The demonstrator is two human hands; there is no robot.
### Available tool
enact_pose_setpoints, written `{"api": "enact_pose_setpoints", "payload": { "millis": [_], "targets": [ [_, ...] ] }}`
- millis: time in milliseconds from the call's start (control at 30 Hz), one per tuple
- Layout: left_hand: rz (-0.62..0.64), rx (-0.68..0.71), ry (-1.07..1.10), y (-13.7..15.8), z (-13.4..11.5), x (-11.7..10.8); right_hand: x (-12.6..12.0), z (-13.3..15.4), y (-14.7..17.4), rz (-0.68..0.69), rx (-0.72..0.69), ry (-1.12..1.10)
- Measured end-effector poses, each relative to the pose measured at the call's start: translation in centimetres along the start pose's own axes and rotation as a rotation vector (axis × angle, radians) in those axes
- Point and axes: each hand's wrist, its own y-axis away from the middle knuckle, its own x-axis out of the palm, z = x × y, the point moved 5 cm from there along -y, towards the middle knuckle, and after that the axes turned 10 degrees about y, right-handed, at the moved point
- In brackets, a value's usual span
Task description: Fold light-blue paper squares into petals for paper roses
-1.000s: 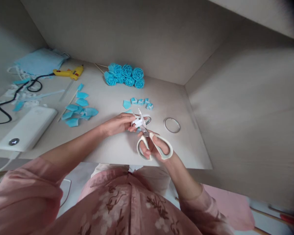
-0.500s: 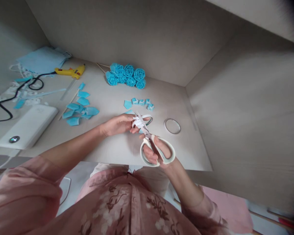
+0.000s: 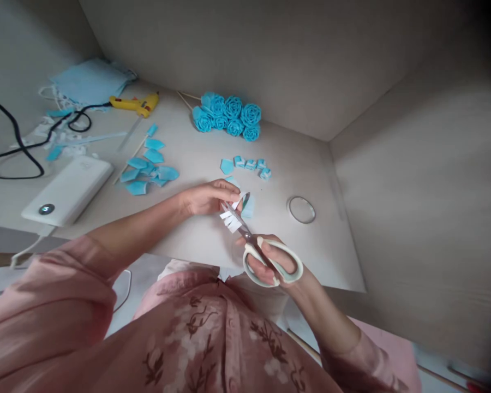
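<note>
My left hand [image 3: 208, 197] pinches a narrow roll of white tape [image 3: 246, 200], mostly hidden behind the fingers. A pair of scissors [image 3: 247, 237] with cream handles is in my right hand [image 3: 275, 256], fingers and thumb through the loops. Its blades point up-left to my left fingertips. Several short white strips [image 3: 231, 222] lie at the blades; whether they stick to them, I cannot tell. Beneath the hands is a pale blue piece [image 3: 249, 207]. Just beyond lie a blue pointed petal piece [image 3: 226, 166] and several small folded blue pieces with white strips [image 3: 251, 165].
Blue rosettes on sticks [image 3: 234, 114] lie at the back. At left are blue petal pieces [image 3: 147, 164], a white power bank [image 3: 69, 188], a yellow glue gun [image 3: 137, 103], a black cable [image 3: 14, 131] and blue masks [image 3: 92, 79]. A thin ring [image 3: 301, 197] lies right.
The view has shifted, so the table things appear further right. The scissors' blades have come closer together, and the white strips now hang lower beside them. The tape's looped strip shows less.
</note>
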Motion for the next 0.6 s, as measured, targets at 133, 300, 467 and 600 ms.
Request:
{"api": "enact_pose_setpoints", "payload": {
  "millis": [133,300,467,600],
  "targets": [
    [-0.003,0.015,-0.006,-0.4,0.0,-0.2,1.0,0.1,-0.3,-0.024,0.042,0.071],
    [-0.147,0.2,-0.052,-1.0,-1.1,-1.5,5.6,-0.4,-1.1,0.263,0.074,0.488],
    [-0.148,0.395,-0.393,0.2,-2.9,0.1,0.9,1.7,3.7,-0.246,-0.135,0.316],
    [-0.135,0.48,-0.85,-0.1,-4.1,3.3,-2.1,2.0,11.3,-0.462,-0.183,0.306]
  ]
}}
